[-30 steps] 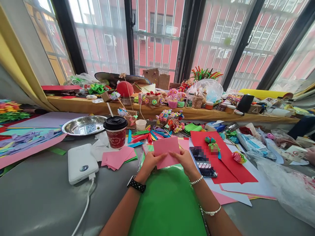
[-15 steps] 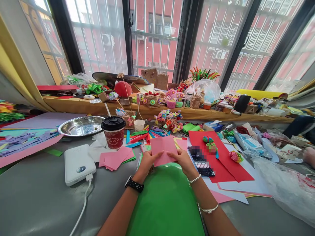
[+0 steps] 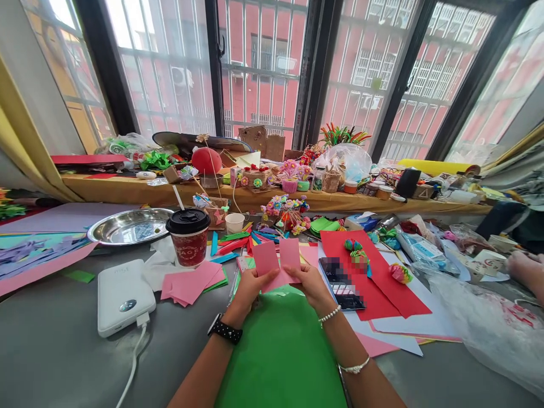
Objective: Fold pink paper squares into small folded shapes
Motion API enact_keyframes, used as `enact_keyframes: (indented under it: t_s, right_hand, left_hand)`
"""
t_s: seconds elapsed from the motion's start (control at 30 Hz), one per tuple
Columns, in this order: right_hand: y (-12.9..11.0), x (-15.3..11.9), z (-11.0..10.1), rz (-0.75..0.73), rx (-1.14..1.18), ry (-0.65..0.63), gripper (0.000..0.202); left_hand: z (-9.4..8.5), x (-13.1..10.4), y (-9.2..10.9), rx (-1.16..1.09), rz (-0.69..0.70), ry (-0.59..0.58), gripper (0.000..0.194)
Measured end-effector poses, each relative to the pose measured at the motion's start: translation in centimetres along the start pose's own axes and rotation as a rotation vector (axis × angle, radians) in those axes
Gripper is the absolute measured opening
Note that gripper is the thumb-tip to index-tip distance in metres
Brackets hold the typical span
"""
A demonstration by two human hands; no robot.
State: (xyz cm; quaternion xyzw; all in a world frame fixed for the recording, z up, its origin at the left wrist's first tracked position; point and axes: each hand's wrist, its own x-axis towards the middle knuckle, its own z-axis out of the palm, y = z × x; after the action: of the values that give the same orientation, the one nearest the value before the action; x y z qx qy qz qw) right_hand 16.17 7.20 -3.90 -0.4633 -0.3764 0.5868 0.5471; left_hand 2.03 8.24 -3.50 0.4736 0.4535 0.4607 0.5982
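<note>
A pink paper (image 3: 267,258) is split from its top edge into two parts that spread apart. Near the bottom the parts come close, and whether they still join is hidden by my fingers. My left hand (image 3: 250,288) pinches the left part between thumb and fingers. The right part is pinched in the same way by my right hand (image 3: 312,281). Both hands are above the far end of a smooth green surface (image 3: 281,351). To the left lie more pink papers (image 3: 191,281) with green ones under them, and a phone (image 3: 343,286) rests to the right.
A lidded cup (image 3: 190,241) with a straw, a white power bank (image 3: 126,297) with a cable and a metal tray (image 3: 100,232) stand left. Red paper (image 3: 386,303) and a clear plastic bag (image 3: 476,317) lie right. Another person's hand (image 3: 527,272) shows at the right edge.
The pink paper was one whole sheet between my hands; now it is torn down from the top, its halves apart. The view has shifted slightly to the right.
</note>
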Motion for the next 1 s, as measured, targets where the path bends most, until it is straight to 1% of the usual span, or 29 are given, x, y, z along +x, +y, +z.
enact_keyframes:
  t_s: [0.13, 0.27, 0.4, 0.47, 0.57, 0.63, 0.67, 0.7, 0.77, 0.87, 0.93, 1.0]
  right_hand:
    - [0.0, -0.1, 0.0, -0.027, -0.008, -0.029, 0.032]
    - [-0.4, -0.2, -0.1, -0.054, -0.115, 0.007, 0.027]
    - [-0.6, -0.1, -0.1, -0.122, -0.158, 0.061, 0.026]
    - [-0.5, -0.1, 0.0, -0.123, -0.147, 0.063, 0.026]
    - [-0.3, 0.2, 0.0, -0.096, -0.084, 0.058, 0.024]
    - [-0.2, 0.5, -0.4, -0.073, -0.02, 0.083, 0.025]
    - [-0.3, 0.6, -0.7, -0.071, 0.017, 0.115, 0.026]
    - [-0.3, 0.8, -1.0, -0.064, 0.037, 0.176, 0.027]
    - [-0.5, 1.1, -1.6, -0.096, 0.073, 0.228, 0.027]
    - [-0.8, 1.0, -1.8, -0.127, 0.085, 0.197, 0.029]
    - [-0.9, 0.7, -1.3, -0.153, 0.065, 0.155, 0.029]
    - [-0.8, 0.4, -0.5, -0.195, 0.007, 0.101, 0.032]
  left_hand:
    - [-0.1, 0.0, 0.2, 0.003, 0.006, 0.018, 0.042]
    - [-0.3, 0.2, 0.4, 0.041, -0.032, 0.05, 0.041]
    - [-0.3, 0.2, 0.4, 0.002, -0.082, -0.064, 0.037]
    - [-0.2, 0.1, 0.4, -0.013, -0.073, -0.083, 0.035]
    - [-0.3, 0.1, 0.3, -0.003, -0.036, -0.062, 0.034]
    - [-0.5, 0.2, 0.3, -0.015, -0.011, -0.031, 0.033]
    - [-0.7, 0.2, 0.4, -0.029, 0.0, -0.008, 0.032]
    - [-0.9, 0.3, 0.4, -0.048, 0.01, 0.017, 0.032]
    - [-1.1, 0.4, 0.4, -0.072, 0.017, 0.052, 0.032]
    - [-0.9, 0.5, 0.5, -0.057, -0.009, 0.061, 0.03]
    - [-0.7, 0.5, 0.4, -0.028, -0.023, 0.05, 0.027]
    - [-0.4, 0.5, 0.3, 0.022, 0.0, 0.008, 0.03]
